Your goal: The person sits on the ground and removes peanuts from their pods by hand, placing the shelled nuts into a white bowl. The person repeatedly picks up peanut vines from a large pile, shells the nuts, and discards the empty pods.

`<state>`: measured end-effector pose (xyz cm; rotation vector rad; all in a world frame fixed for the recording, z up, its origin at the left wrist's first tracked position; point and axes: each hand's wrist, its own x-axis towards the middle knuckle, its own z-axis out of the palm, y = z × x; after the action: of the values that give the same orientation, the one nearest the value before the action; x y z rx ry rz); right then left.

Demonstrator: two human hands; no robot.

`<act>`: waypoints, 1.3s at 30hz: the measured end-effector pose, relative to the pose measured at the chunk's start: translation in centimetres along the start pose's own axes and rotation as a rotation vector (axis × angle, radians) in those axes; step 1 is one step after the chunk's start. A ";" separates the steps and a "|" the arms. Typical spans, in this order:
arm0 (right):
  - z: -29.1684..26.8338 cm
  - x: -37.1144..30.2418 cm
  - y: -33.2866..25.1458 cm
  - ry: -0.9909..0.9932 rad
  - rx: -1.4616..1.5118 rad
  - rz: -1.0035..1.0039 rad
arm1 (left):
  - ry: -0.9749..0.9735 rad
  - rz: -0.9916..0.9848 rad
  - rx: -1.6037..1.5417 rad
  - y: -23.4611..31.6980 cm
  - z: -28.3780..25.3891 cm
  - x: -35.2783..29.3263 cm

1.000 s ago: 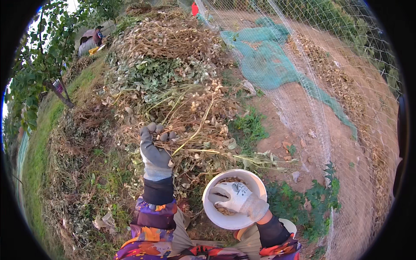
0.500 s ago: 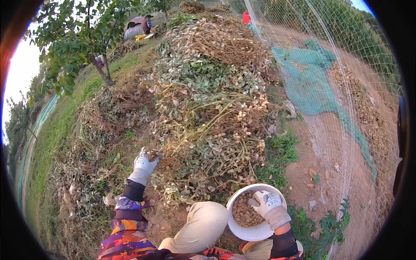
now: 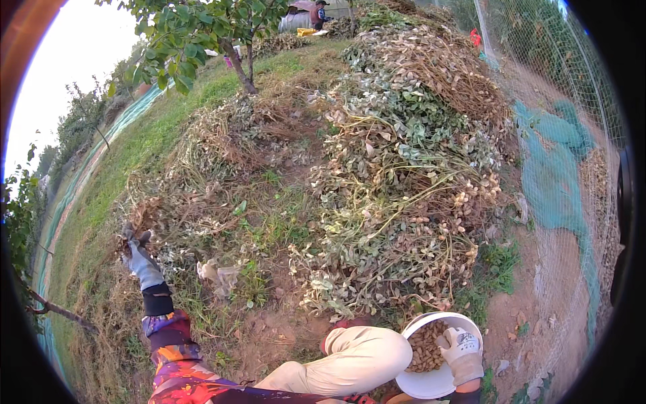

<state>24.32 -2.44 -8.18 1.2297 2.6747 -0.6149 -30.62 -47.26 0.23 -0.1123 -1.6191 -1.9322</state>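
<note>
Out to the far left, my left hand (image 3: 140,259), in a pale work glove, is closed around a dry brown peanut plant (image 3: 147,214). The plant's brown tangle sticks up past the fingers, over a heap of spent vines. My gloved right hand (image 3: 463,353) is inside a white bucket (image 3: 431,385), low on the right. Its fingers curl down against the peanuts (image 3: 425,347) in their shells that lie in the bucket. Whatever those fingertips hold is hidden. The bucket is beside my bent knee (image 3: 377,353).
A long pile of peanut plants (image 3: 404,202) with pods runs ahead of me. Discarded vines (image 3: 222,145) lie to its left, below a small tree (image 3: 245,74). Green netting (image 3: 552,178) and a mesh fence (image 3: 572,67) line the right. Another person (image 3: 317,12) is far back.
My left hand has swung far out to the left with the plant, away from the pile. The right hand has stayed in the bucket. The view has turned left.
</note>
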 end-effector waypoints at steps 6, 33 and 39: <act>0.2 0.8 -0.8 -0.052 -0.112 -0.090 | -0.318 -0.120 1.373 -2.9 3.6 8.7; -0.1 -1.4 -0.9 -0.185 -0.224 0.029 | -2.315 1.047 0.050 -6.4 39.8 -69.9; 0.1 -3.3 0.0 -0.040 -0.269 0.091 | -2.715 1.139 -0.085 -8.9 40.4 -80.2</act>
<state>26.51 -4.76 -7.33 1.2399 2.5470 -0.2536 17.53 21.80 -32.18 2.4958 0.8204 -0.1825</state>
